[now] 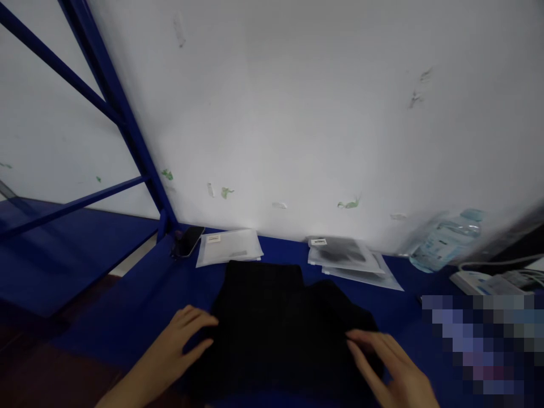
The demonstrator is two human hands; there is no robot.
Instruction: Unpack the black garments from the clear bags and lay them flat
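A black garment (276, 334) lies spread in front of me on the blue table, with a narrower band at its far end and a folded part on its right. Its exact kind cannot be made out in the dark cloth. At its left edge is my left hand (181, 343), thumb and fingers apart, the fingertips at the cloth. On the other side, my right hand (389, 362) pinches the right edge of the garment between thumb and forefinger.
Along the white wall (289, 113) lie a frosted zip bag (229, 246), more zip bags (344, 255) with dark contents, and a phone (190, 241). A large water bottle (446, 241) and a power strip (476, 281) stand at right. A blue frame (127, 124) rises at left.
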